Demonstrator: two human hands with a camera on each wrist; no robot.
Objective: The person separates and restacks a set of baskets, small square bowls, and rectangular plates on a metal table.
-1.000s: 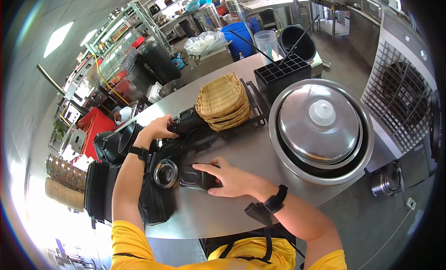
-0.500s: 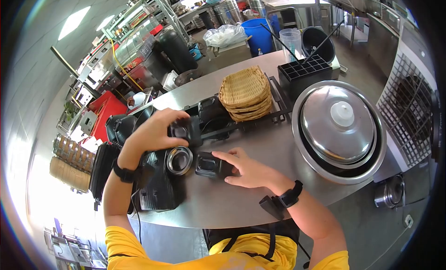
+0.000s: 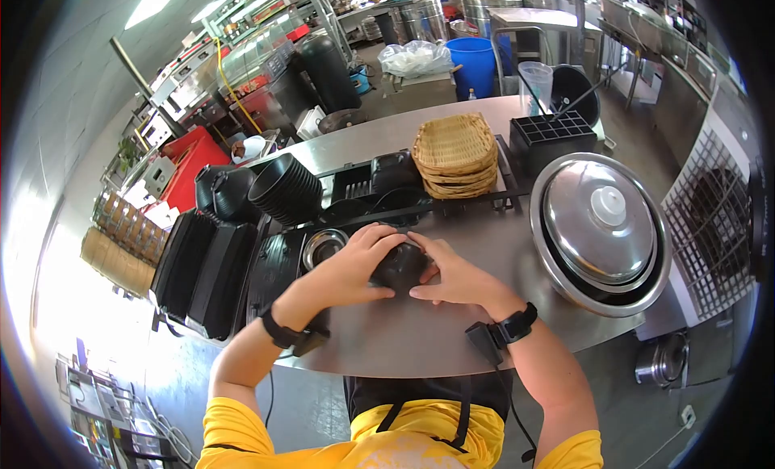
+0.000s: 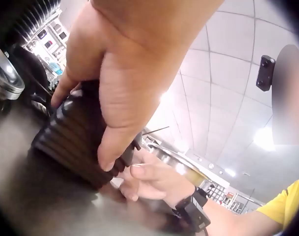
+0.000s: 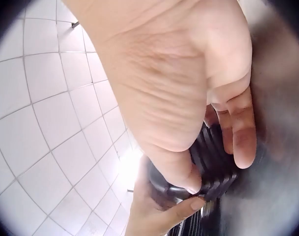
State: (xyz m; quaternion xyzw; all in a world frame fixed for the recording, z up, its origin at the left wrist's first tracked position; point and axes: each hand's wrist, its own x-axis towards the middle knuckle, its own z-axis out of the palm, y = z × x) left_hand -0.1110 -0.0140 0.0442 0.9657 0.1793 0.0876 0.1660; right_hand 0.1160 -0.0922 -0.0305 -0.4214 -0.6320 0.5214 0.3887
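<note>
A stack of small black dishes sits between both hands over the steel table, close to its middle. My left hand holds it from the left and over the top, thumb at the near side. From the right, my right hand grips the same stack with thumb and fingers. Several ribbed, nested edges of the dishes show below the left thumb in the left wrist view. In the right wrist view, the right thumb and fingers span the layered rims. Steel round bowls stand just left of the left hand.
Tall black bowls lean nested at the back left, and long black trays stand beyond the left edge. Wicker baskets are piled behind the hands. A steel basin with a domed lid and a black divided box occupy the right.
My left hand has come from the black dishes at the back left, carrying a black dish, to the stack at my right hand. Both hands now hold the stack together.
</note>
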